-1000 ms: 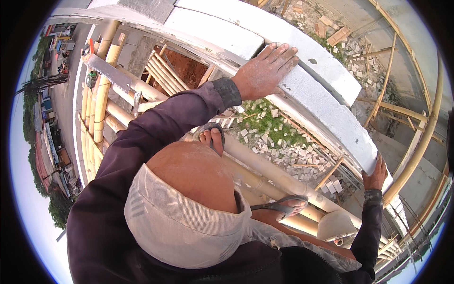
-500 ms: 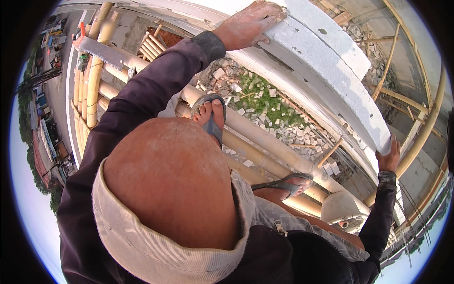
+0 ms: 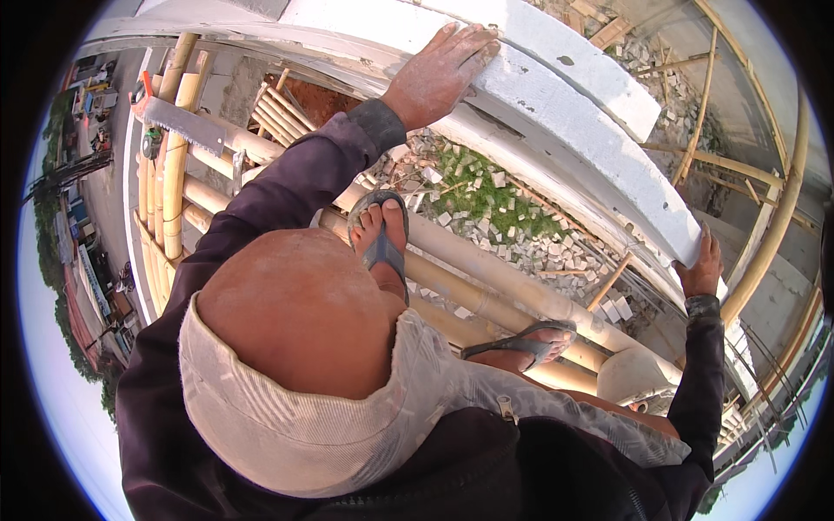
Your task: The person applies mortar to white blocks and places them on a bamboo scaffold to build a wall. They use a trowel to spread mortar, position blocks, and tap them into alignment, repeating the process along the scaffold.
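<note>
A long white block (image 3: 599,143), pale and lightweight-looking, lies along the top of a wall in front of me. My left hand (image 3: 441,76) is dusty; its fingers lie over the block's left end, with the thumb lower on the near side. At the far right end, my right hand (image 3: 700,267) grips the block, its fingers bent around the corner. Another white block (image 3: 578,59) stands directly behind the held one. Pale mortar or dust coats the wall top (image 3: 347,22) left of my left hand.
Bamboo poles (image 3: 469,282) form the scaffold under my sandalled feet. A handsaw (image 3: 182,122) with an orange handle rests on poles at the left. A pale bucket (image 3: 634,375) stands near my right foot. Far below lie broken rubble (image 3: 521,239) and grass. Bamboo poles (image 3: 786,208) rise at the right.
Both hands and the block appear slightly further left in the picture, with my left hand also nearer to me. The view has shifted a little. Both hands stay at the block's ends.
</note>
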